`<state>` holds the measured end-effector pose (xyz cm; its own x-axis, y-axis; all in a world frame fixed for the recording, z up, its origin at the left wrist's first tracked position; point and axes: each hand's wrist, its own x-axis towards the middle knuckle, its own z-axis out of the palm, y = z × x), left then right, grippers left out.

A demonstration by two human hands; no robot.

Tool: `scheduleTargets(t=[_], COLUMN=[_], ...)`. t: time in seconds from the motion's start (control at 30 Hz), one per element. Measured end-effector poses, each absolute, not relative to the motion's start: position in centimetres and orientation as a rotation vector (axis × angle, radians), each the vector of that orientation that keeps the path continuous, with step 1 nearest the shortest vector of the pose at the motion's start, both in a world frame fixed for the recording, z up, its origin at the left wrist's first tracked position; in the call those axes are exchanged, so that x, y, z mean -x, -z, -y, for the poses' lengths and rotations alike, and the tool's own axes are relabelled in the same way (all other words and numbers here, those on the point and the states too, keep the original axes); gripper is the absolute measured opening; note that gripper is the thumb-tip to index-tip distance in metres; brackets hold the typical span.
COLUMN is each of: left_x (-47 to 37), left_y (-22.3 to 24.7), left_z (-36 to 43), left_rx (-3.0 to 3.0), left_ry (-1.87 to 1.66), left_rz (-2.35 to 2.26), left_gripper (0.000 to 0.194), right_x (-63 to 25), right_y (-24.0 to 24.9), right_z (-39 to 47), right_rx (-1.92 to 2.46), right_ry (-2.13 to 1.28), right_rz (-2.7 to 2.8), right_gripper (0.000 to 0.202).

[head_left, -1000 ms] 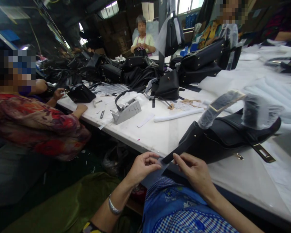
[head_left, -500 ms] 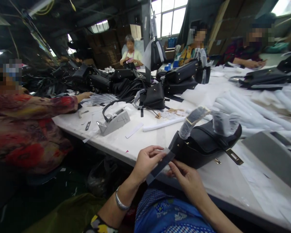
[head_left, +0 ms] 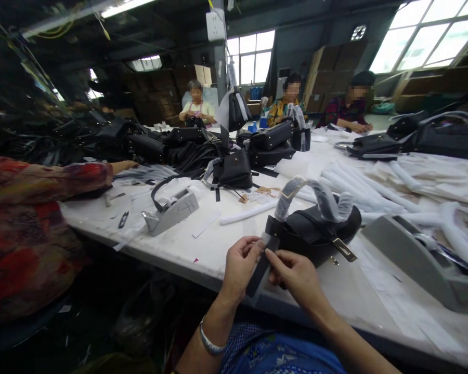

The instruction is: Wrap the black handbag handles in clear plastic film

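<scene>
A black handbag point(head_left: 302, 236) lies tilted on the white table, its handle point(head_left: 319, 193) wrapped in clear film and a gold clasp plate point(head_left: 343, 249) hanging at its front. From its near end a flat black strip point(head_left: 259, 275) with a pale, filmy edge runs down toward the table edge. My left hand point(head_left: 239, 265) pinches this strip from the left between thumb and fingertips. Closed around the strip's right edge is my right hand point(head_left: 296, 274), thumb on top, close beside the bag. The right fingers' undersides are hidden.
Grey tape dispensers stand on the table point(head_left: 214, 257), one at left point(head_left: 174, 212) and one at right point(head_left: 417, 259). Several white padded rolls point(head_left: 370, 192) lie behind the bag. Black bags point(head_left: 234, 169) are piled farther back. A co-worker's floral sleeve point(head_left: 47, 179) reaches in from the left.
My view has turned, showing more of the right side. The film-wrapped handle now arches higher over the bag. My right thumb has moved up the strip, closer to my left fingertips.
</scene>
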<state>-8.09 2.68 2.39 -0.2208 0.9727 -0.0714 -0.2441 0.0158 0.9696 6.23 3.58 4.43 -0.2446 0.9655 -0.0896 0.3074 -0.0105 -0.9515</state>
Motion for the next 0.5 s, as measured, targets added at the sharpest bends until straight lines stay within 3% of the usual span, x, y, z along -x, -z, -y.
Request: scheduleTargets(t=[0.27,0.5], left_x=[7.8,6.7], left_y=[-0.3,0.2], left_z=[-0.6,-0.7], left_rx=[-0.88,-0.987], left_ry=[-1.418,-1.619], left_rz=[-1.216,-1.348], left_gripper=[0.037,0.021], right_x=[-5.9,-6.2], right_y=[-4.5,-4.1], right_z=[-4.0,-4.6], right_rx=[1.37,1.354], right_ry=[-1.217,-1.331], right_rz=[1.619,1.482], right_gripper=[0.05,0.054])
